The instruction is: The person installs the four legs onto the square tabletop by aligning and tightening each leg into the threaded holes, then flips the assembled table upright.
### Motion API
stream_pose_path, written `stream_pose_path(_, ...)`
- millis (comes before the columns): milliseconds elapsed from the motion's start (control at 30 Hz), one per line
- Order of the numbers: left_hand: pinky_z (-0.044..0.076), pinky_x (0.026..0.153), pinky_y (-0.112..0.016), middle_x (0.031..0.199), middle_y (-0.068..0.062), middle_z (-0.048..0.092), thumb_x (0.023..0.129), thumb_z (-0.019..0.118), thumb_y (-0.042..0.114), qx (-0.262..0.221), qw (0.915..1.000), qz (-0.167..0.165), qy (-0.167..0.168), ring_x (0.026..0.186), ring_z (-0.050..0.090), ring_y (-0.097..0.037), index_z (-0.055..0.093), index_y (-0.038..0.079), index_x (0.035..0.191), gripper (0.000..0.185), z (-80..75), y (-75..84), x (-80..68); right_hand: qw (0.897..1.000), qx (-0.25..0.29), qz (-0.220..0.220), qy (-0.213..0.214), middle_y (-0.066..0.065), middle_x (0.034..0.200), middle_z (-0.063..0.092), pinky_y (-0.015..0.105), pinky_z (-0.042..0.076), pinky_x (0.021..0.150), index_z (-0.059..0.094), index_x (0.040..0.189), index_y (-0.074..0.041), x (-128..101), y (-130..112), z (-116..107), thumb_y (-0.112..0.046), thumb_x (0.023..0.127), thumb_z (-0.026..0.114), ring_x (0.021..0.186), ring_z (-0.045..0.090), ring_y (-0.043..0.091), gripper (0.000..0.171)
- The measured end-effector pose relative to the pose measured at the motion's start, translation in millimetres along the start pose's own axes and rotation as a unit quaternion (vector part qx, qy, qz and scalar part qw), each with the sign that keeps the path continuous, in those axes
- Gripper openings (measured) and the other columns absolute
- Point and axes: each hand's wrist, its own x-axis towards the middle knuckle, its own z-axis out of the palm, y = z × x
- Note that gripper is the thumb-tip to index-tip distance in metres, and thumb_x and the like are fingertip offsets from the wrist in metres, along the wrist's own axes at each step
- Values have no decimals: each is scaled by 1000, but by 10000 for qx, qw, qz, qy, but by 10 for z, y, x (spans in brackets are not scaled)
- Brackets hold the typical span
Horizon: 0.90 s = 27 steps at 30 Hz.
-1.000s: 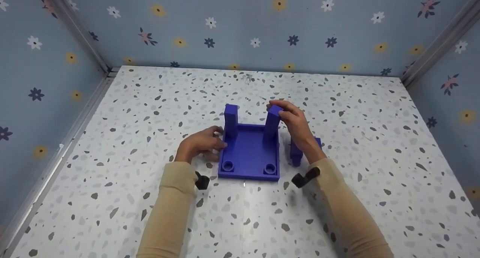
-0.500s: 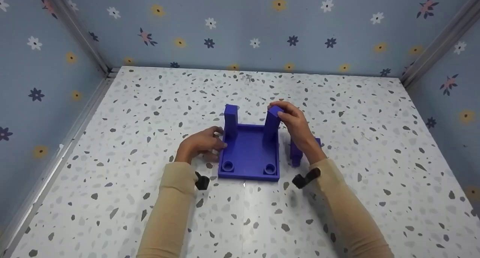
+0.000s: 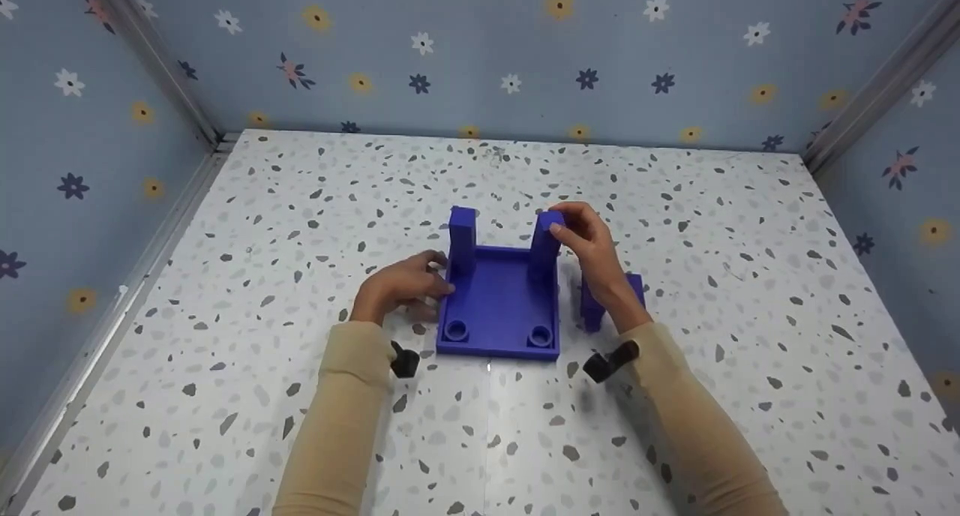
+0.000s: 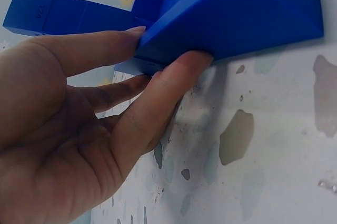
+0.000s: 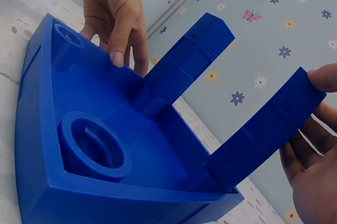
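An upside-down blue-purple toy tabletop (image 3: 502, 298) with a raised rim lies on the speckled table. My left hand (image 3: 405, 285) holds its left rim, thumb at the upper edge and fingers along the outside (image 4: 174, 82). A square leg (image 3: 463, 238) stands upright in the far left corner. Around the top of a second leg (image 3: 547, 235), in the far right corner, my right hand (image 3: 592, 246) has its thumb and fingers; the right wrist view shows this leg (image 5: 266, 129) upright inside the rim. Both near corners show bare round sockets (image 3: 457, 331).
More loose blue-purple pieces (image 3: 591, 310) lie right of the tabletop, partly hidden under my right wrist. Flower-patterned walls (image 3: 495, 58) enclose the back and both sides of the table (image 3: 300, 396). A black wrist camera (image 3: 405, 364) hangs by the left sleeve.
The far right leg has turned slightly, its top now squarer to the tabletop. My right hand's fingers have shifted a little to the right around it. My left hand stays in place.
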Motion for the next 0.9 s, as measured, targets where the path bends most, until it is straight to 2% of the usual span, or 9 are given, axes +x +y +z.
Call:
stream_pose_path(300, 53, 73, -32, 119, -14, 50, 84, 63, 13, 107, 9999, -18, 3, 101, 57, -24, 36, 15, 132, 55, -8, 14, -8, 9991, -338, -167, 212, 11, 101, 54, 29, 45, 80, 52, 112, 2, -7, -11, 37, -9, 86, 63, 91, 52, 21, 31)
stream_pose_path(533, 52, 73, -32, 118, -13, 50, 83, 63, 13, 153, 9999, -44, 34, 99, 57, -24, 36, 16, 132, 56, -6, 6, -6, 9975, -558, -326, 293, 17, 100, 53, 28, 46, 79, 48, 111, 9, -78, -193, 127, -5, 85, 63, 91, 51, 25, 32)
stream_pose_path(767, 53, 74, -33, 119, -15, 48, 84, 62, 10, 89, 10000, 41, 6, 95, 57, -24, 37, 13, 132, 55, 0, -5, 2, 9963, -656, -424, 372, 17, 100, 53, 33, 46, 78, 48, 109, 9, -101, -192, 140, -4, 85, 64, 91, 51, 25, 32)
stream_pose_path(900, 55, 68, -42, 118, -15, 49, 84, 62, 13, -83, 9999, -148, -33, 86, 62, -25, 35, 17, 132, 55, 3, 0, -13, 9962, -636, -482, 357, 18, 99, 53, 32, 47, 75, 48, 109, 9, -109, -181, 132, -4, 84, 65, 89, 52, 25, 32)
